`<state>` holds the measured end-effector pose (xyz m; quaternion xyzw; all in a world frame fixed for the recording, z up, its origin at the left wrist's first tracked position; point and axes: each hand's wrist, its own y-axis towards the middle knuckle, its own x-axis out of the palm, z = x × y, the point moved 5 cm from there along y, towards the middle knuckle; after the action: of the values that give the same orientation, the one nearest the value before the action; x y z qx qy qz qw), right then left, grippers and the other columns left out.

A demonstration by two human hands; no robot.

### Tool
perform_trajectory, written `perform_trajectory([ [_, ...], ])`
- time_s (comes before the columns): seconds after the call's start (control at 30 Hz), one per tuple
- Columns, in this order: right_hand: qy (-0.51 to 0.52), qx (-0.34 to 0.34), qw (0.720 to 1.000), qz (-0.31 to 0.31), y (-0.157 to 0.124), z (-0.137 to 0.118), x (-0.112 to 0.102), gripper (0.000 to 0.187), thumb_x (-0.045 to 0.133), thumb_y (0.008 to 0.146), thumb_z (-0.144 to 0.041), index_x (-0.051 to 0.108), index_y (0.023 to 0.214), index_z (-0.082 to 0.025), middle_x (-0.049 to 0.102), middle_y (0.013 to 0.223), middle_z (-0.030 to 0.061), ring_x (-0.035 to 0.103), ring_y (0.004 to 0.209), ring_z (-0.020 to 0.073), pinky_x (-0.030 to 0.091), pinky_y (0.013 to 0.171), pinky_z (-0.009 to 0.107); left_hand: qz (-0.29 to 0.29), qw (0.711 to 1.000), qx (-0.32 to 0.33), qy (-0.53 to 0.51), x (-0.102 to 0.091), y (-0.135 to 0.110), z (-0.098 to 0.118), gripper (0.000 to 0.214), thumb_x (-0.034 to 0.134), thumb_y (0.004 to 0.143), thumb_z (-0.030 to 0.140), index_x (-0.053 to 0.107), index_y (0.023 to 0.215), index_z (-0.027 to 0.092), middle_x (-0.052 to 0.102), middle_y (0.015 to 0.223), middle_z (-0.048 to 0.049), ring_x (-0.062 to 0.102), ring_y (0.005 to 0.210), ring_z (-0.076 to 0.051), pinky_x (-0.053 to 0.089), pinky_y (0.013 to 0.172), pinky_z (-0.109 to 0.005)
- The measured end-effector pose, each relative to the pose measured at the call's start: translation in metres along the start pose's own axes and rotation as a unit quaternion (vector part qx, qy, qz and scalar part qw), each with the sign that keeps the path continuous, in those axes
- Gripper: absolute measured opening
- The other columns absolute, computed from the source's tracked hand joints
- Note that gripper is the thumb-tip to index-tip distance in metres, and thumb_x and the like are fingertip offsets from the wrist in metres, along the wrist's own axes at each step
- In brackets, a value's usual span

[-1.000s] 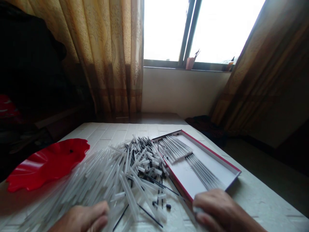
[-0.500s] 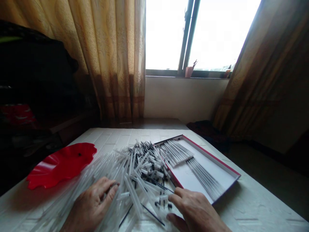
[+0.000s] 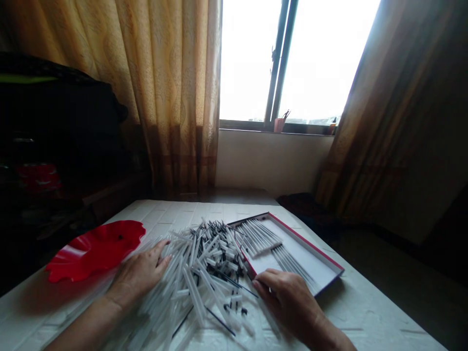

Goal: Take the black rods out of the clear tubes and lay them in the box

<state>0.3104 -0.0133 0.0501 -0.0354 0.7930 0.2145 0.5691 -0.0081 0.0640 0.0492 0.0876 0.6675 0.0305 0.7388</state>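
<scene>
A big heap of clear plastic tubes and thin black refills point(image 3: 197, 268) covers the middle of the white table point(image 3: 365, 321). My left hand point(image 3: 141, 273) lies flat on the heap's left side, fingers stretched out over the tubes. My right hand point(image 3: 288, 300) rests on the table at the heap's right edge, fingers curled down against the near corner of a shallow white tray with a red rim point(image 3: 321, 261). Whether those fingers hold anything is hidden. In the tray lie two neat rows of assembled refills point(image 3: 272, 243).
A red wavy-edged dish point(image 3: 91, 248) sits at the table's left. Behind are patterned curtains point(image 3: 168, 92), a bright window point(image 3: 292, 58) with a small pot on its sill, and dark bags point(image 3: 54, 126) at the left. Floor drops off beyond the table's right edge.
Both hands have moved forward from the bottom edge. The left hand slid up onto the heap and flattened. The right hand shifted left to the tray's near corner. The view tilted down slightly.
</scene>
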Motion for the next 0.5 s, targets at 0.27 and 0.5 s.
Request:
perform_trajectory([
  [0.27, -0.060, 0.060, 0.994, -0.067, 0.007, 0.039, -0.049, 0.021, 0.057, 0.092, -0.026, 0.076, 0.083, -0.024, 0.077, 0.081, 0.0033, 0.071, 0.075, 0.0210, 0.044, 0.064, 0.028, 0.068, 0.994, 0.081, 0.019, 0.002, 0.000, 0.028, 0.040, 0.042, 0.093, 0.032, 0.066, 0.120, 0.016, 0.071, 0.119, -0.0158, 0.066, 0.111, -0.033, 0.048, 0.097, -0.047],
  [0.5, -0.084, 0.106, 0.989, -0.058, 0.077, 0.080, -0.015, 0.023, 0.065, 0.092, -0.021, 0.070, 0.114, -0.023, 0.070, 0.122, 0.0071, 0.065, 0.109, 0.0247, 0.050, 0.092, 0.036, 0.075, 0.970, 0.231, -0.017, -0.007, 0.001, 0.107, 0.031, 0.053, 0.092, 0.026, 0.067, 0.120, 0.020, 0.070, 0.123, -0.0110, 0.060, 0.117, -0.031, 0.045, 0.100, -0.048],
])
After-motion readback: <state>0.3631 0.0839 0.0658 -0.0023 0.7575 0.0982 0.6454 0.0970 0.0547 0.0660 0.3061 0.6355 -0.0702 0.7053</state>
